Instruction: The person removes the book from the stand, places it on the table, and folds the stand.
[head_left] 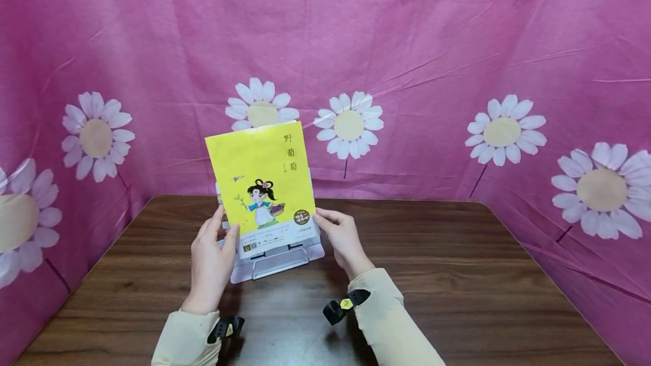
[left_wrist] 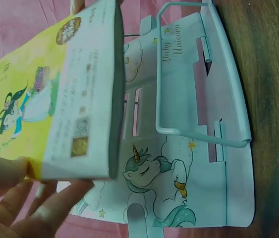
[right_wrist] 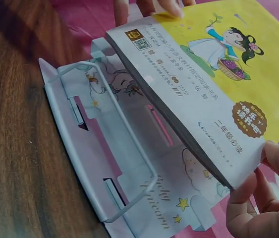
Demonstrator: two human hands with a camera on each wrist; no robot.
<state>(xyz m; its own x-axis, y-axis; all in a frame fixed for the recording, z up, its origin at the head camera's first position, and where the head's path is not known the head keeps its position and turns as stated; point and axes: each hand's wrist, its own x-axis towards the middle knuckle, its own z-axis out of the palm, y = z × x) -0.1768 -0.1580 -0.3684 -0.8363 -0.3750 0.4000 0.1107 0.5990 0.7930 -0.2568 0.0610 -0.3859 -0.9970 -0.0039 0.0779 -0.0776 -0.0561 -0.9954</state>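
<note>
A yellow paperback book (head_left: 259, 154) with a white lower band and a cartoon girl carrying a basket on its cover is held up, tilted, by both hands. My left hand (head_left: 209, 261) grips its lower left edge, thumb on the cover and fingers behind. The right hand (head_left: 347, 242) pinches the lower right corner between thumb and fingers. Behind the book leans a pale book stand (left_wrist: 208, 198) with a unicorn print and the words "Lucky Unicorn". In both wrist views the book's bottom edge is apart from the stand's wire holder (right_wrist: 129, 124), over the stand's back plate.
The stand rests on a dark wood-grain table (head_left: 432, 275). A pink cloth (head_left: 407, 27) with large white daisies hangs behind and at the sides of the table. Black straps (head_left: 335, 312) circle both wrists over beige sleeves.
</note>
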